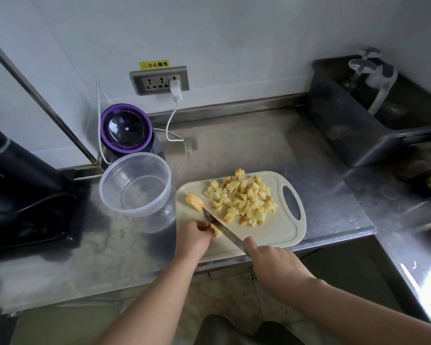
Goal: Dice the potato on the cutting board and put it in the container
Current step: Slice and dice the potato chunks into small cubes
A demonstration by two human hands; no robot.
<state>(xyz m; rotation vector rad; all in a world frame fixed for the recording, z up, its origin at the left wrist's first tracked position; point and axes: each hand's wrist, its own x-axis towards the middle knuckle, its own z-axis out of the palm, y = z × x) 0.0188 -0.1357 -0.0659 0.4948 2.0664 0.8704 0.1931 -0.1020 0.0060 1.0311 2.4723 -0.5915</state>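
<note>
Potato, pale yellow and mostly cut into small cubes (pixel 241 197), lies heaped across the far half of a cream plastic cutting board with a handle slot (pixel 279 235), which sits at the front edge of a stainless steel counter (pixel 259 140). One larger uncut wedge (pixel 194 201) rests near the board's far left corner. At the board's near left edge the left hand (pixel 192 239), fingers curled, pins down a small remaining piece of potato (pixel 216 231). The right hand (pixel 271 262) is wrapped round the handle of a steel-bladed kitchen knife (pixel 224 227), whose blade runs diagonally beside that piece, its tip close to the wedge. A clear round plastic container (pixel 135 185) stands just left of the board, with no potato in it. Behind it, near the counter's back left corner, is a purple-rimmed domed appliance (pixel 126 127). A white charger (pixel 176 90) hangs from a grey wall socket strip (pixel 159 80). A dark plastic bin (pixel 353 125) occupies the back right corner.
</note>
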